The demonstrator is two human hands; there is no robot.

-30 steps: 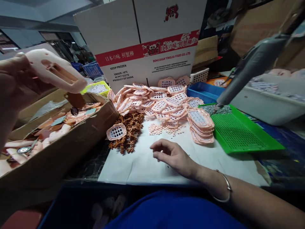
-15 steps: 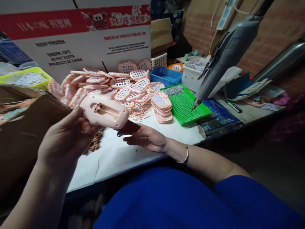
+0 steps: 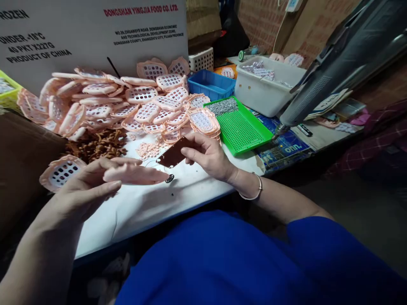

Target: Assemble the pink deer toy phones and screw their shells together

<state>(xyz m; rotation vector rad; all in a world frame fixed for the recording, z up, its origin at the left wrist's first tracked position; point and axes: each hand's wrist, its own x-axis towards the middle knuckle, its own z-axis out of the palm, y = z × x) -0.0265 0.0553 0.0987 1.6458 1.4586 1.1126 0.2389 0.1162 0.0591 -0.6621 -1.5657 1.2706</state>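
Observation:
My left hand (image 3: 85, 184) is closed on a pink plastic back shell (image 3: 136, 174), now seen nearly edge-on. Between the thumb and fingers of my right hand (image 3: 208, 156) is a brown circuit board (image 3: 173, 153), tilted over the table. A thin wire curves from the board toward a small round black speaker (image 3: 170, 178) by the shell's right end. Just behind my left hand lies a pink front shell with a grid of holes (image 3: 63, 174). Small pink buttons (image 3: 151, 149) and a heap of brown pieces (image 3: 98, 146) lie beyond my hands.
Pink perforated shells (image 3: 140, 95) are piled against a white carton (image 3: 89, 38). A green tray (image 3: 243, 131) holds small metal screws. An electric screwdriver (image 3: 318, 80) hangs at the right. Behind stand a blue bin (image 3: 211, 87) and a white tub (image 3: 260, 93) with parts.
The back shell has turned from showing its battery compartment to nearly edge-on. My right hand has drawn the board up and clear of it. The camera view has shifted.

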